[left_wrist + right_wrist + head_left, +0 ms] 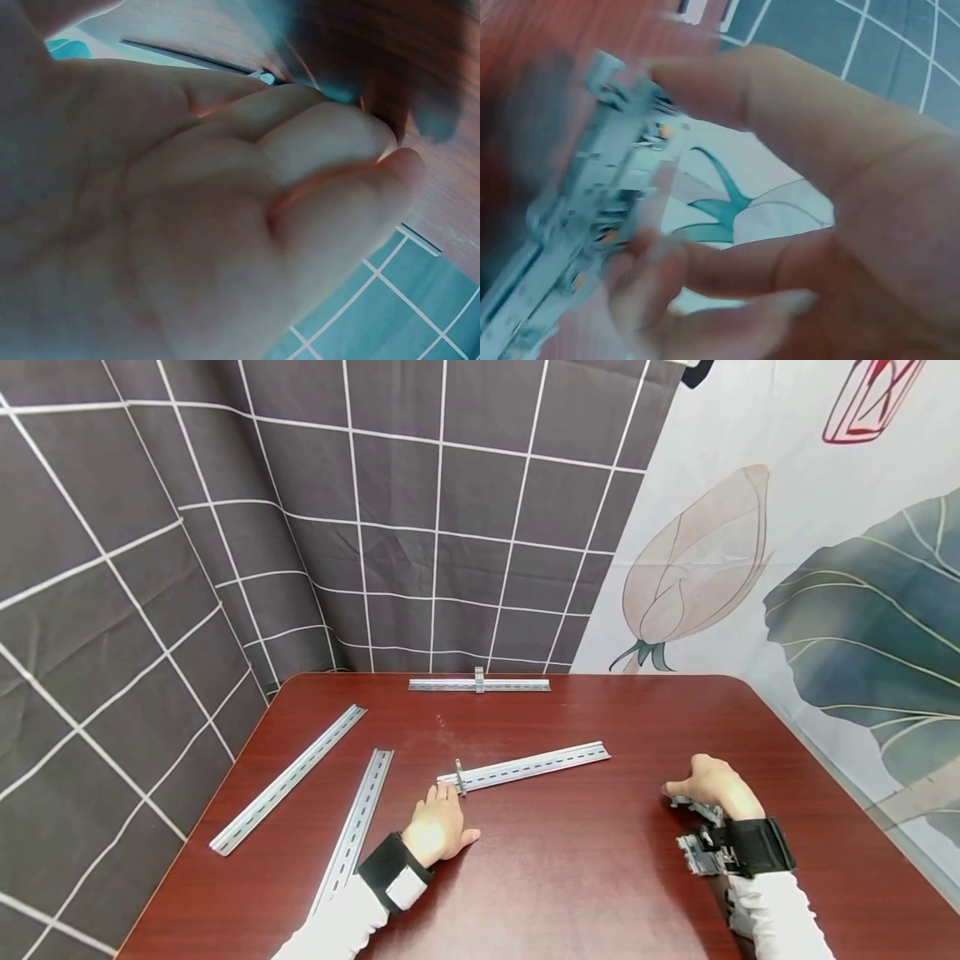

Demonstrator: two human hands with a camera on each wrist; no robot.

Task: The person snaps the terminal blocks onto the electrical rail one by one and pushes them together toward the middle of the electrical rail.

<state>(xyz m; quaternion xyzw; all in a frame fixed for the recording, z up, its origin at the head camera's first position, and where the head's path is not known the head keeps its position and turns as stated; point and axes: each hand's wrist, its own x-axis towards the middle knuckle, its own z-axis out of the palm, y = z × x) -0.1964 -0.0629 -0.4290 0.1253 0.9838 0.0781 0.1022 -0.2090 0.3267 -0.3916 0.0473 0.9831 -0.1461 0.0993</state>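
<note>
Slotted rail (536, 764) lies below and right of frame centre, long axis climbing rightward; its left end, bearing a clip (460, 777), is at the nearer left hand (438, 828), fingers together, thumb out. Lower right, the right hand (716, 785) pinches a grey module strip (581, 199).

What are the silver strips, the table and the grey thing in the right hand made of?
The silver strips look like bare metal, because they gleam. The table seems wood or imitation wood, glossy reddish, with grain and reflections. The grey thing may be plastic or metal: dullish, notched, too blurred to be sure.
</note>
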